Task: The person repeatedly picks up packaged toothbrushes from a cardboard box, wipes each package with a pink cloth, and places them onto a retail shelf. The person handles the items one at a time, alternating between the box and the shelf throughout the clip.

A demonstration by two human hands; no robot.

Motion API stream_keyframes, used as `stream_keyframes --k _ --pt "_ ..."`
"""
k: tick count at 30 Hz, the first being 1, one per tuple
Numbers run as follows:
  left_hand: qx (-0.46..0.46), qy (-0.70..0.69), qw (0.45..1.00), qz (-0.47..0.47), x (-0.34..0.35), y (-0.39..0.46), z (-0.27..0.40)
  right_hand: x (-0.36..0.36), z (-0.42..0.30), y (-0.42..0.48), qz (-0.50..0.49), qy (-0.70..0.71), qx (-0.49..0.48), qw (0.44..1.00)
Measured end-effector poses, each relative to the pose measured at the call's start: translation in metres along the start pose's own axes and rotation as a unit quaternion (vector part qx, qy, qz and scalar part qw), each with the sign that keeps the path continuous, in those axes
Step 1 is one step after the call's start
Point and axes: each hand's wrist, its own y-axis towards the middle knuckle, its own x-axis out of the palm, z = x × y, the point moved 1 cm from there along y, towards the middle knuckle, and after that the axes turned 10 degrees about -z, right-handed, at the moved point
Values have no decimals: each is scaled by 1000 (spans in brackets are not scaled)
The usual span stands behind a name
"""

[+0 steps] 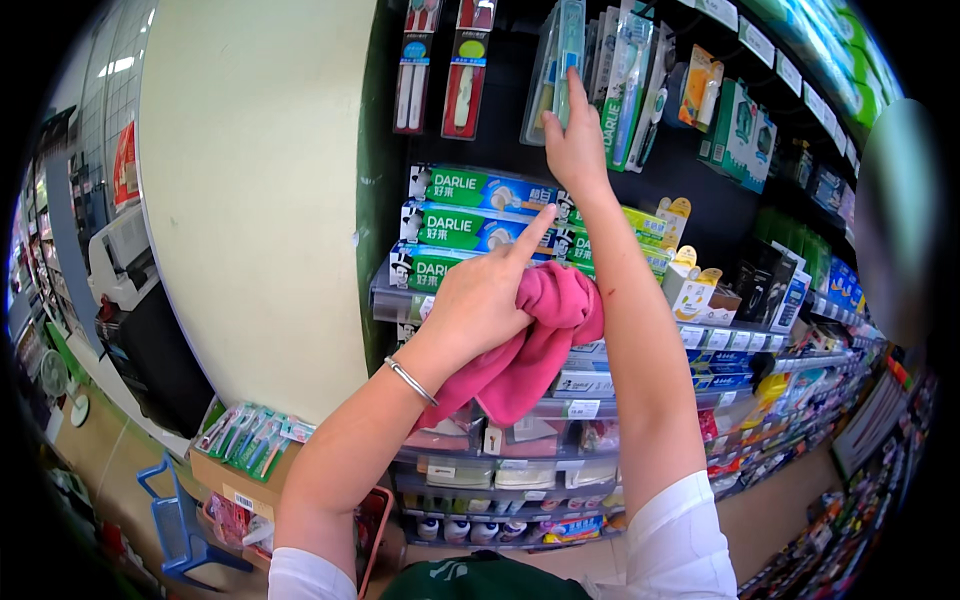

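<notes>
A bunched pink cloth (540, 337) hangs from my left hand (480, 300), whose index finger points up in front of the stacked Darlie toothpaste boxes (457, 187). Whether that fingertip touches a box, I cannot tell. Higher up, my right hand (581, 146) has its fingers apart against a clear, pale-blue hanging package (570, 45), which looks like a toothbrush or cutlery case. More toothbrush packs (626, 97) hang just right of it. Left of it, two narrow cutlery packs (465, 82) hang on the dark back panel.
A cream pillar (262, 187) borders the shelf on the left. Below it, a cardboard box (240, 484) carries several toothbrush packs (259, 442), with a blue plastic chair (176, 525) beside it. Small boxed goods (690, 289) line the shelf to the right. Lower shelves hold folded towels (525, 474) and bottles.
</notes>
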Motion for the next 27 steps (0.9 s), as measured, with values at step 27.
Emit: stream_keyframes --k 27 --pt "-520 -499 637 274 109 -476 -46 330 -127 -466 -584 242 92 769"
